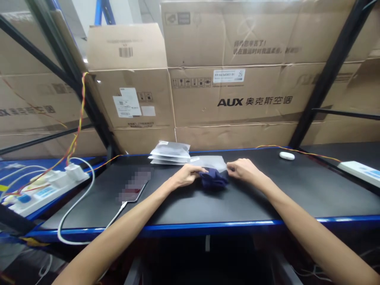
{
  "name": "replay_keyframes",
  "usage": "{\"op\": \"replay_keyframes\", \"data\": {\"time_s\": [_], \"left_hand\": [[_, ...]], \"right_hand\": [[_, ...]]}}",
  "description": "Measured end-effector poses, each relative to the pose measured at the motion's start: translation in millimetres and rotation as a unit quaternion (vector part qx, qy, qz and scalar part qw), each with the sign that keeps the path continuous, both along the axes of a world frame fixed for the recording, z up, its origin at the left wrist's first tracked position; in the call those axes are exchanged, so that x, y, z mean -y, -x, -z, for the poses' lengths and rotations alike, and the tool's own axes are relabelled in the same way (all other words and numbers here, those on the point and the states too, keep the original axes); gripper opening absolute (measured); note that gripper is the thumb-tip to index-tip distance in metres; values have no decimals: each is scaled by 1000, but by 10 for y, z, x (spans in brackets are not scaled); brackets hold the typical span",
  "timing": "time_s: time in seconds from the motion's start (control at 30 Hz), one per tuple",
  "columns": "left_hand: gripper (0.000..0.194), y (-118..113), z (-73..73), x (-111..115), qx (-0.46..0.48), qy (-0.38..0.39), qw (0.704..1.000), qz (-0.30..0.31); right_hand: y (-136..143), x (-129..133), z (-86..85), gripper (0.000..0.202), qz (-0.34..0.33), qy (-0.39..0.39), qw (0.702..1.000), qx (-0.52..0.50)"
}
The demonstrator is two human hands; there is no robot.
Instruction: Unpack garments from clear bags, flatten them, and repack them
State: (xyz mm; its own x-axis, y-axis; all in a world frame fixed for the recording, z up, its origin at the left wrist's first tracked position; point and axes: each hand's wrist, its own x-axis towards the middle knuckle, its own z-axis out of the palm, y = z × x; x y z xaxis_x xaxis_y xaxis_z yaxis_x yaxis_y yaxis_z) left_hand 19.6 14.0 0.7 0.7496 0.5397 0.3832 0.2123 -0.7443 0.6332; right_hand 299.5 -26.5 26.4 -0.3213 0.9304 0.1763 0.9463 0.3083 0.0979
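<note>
A small bundle of dark navy folded cloth [213, 180] is over the black tabletop between my hands. My left hand [189, 175] pinches its upper left edge between thumb and fingers. Beside its right end is my right hand [243, 169], closed with fingers curled; what it grips, if anything, is hidden. A flat frosted plastic bag [212, 161] lies just behind the cloth, its right edge reaching the right fingertips. To the left of that bag rests a stack of several similar frosted bags [170, 152], with pale labels on some.
A phone [135, 190] on a white charging cable [92, 186] lies at left. Power strips stand at the far left [49, 190] and right [360, 172]. A small white case [286, 156] sits at the back right. Cardboard [237, 114] walls the rear; black posts flank the table.
</note>
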Motion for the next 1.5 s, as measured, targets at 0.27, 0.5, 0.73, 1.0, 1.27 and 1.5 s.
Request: {"op": "replay_keyframes", "data": {"time_s": [0.27, 0.5, 0.73, 1.0, 1.27, 1.5], "left_hand": [[34, 15, -74, 173, -37, 2, 998, 41], [30, 7, -82, 181, -33, -3, 998, 46], [32, 4, -109, 207, -57, 11, 998, 37], [33, -48, -109, 254, -144, -149, 976, -60], [51, 66, -235, 260, -139, -170, 975, -40], [38, 49, -210, 199, -185, -187, 964, -48]], "right_hand": [[-108, -60, 78, 26, 31, 10, 999, -22], [34, -47, 208, 43, -127, 89, 980, -123], [-84, -263, 270, 47, -35, 91, 991, -90], [-198, -394, 280, 51, -20, 100, 986, -129], [-249, -406, 280, 51, 8, 76, 985, -156], [-155, -170, 114, 44, -51, 41, 962, -266]]}}
